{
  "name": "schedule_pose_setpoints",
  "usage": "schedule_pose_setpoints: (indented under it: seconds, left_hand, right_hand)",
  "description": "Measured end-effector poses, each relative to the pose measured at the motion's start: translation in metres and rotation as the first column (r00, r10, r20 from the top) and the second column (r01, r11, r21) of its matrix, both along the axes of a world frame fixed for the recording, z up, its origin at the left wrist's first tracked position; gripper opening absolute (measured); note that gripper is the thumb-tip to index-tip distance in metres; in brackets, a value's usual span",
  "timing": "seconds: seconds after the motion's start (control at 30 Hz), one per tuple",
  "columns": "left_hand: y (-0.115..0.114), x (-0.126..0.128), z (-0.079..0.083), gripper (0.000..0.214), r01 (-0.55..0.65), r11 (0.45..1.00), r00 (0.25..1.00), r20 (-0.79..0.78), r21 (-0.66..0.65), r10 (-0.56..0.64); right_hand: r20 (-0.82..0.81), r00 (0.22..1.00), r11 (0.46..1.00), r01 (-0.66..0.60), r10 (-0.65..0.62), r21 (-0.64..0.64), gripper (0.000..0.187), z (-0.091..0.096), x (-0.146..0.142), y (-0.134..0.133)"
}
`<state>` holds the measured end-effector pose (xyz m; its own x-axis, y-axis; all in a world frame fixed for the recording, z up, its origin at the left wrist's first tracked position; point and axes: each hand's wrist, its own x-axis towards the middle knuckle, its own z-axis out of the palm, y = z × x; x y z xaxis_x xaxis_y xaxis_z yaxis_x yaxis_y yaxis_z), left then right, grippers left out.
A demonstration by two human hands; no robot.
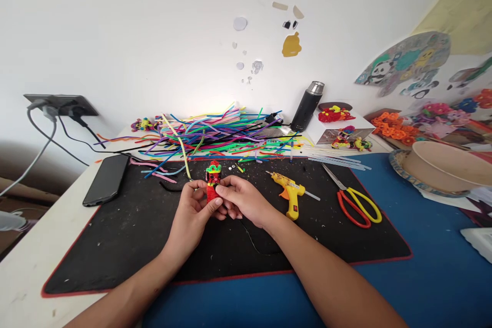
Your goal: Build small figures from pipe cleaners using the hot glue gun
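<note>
Between my hands, above the black mat (138, 246), is a small upright pipe-cleaner figure (213, 179), red with green, yellow and black parts. My left hand (196, 202) is closed on its left side and lower end. From the right, my right hand (238, 197) pinches it, with the thumb against its front. A thin black strand (253, 243) trails on the mat below the right hand. To the right lies a yellow hot glue gun (287, 192) with a clear glue stick in its back. Scissors (355, 202) with red and yellow handles lie farther right.
Many coloured pipe cleaners (215, 136) are heaped along the wall. A black phone (106, 180) lies at the left, below a power strip (63, 105) with cables. At the back right are a black flask (307, 106), a white box (326, 130), clear glue sticks (338, 160) and a bowl (449, 164).
</note>
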<state>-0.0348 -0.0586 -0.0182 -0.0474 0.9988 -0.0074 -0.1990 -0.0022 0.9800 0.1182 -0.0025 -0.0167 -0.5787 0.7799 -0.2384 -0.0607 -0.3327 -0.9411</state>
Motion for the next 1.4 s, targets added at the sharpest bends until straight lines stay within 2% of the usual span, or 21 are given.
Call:
schedule_pose_setpoints:
  seconds: [0.23, 1.4]
  left_hand:
    - [-0.0003, 0.0005, 0.0002, 0.049, 0.007, 1.000, 1.000, -0.005, 0.005, -0.007]
    - [0.0014, -0.0033, -0.0068, 0.048, -0.001, 1.000, 1.000, 0.010, 0.003, 0.001]
  right_hand:
    - [-0.017, 1.000, 1.000, -0.002, 0.002, -0.004, 0.037, -0.0056, -0.0010, 0.0009]
    - [-0.028, 1.000, 1.000, -0.011, 0.011, 0.023, 0.035, -0.0044, -0.0017, -0.0006]
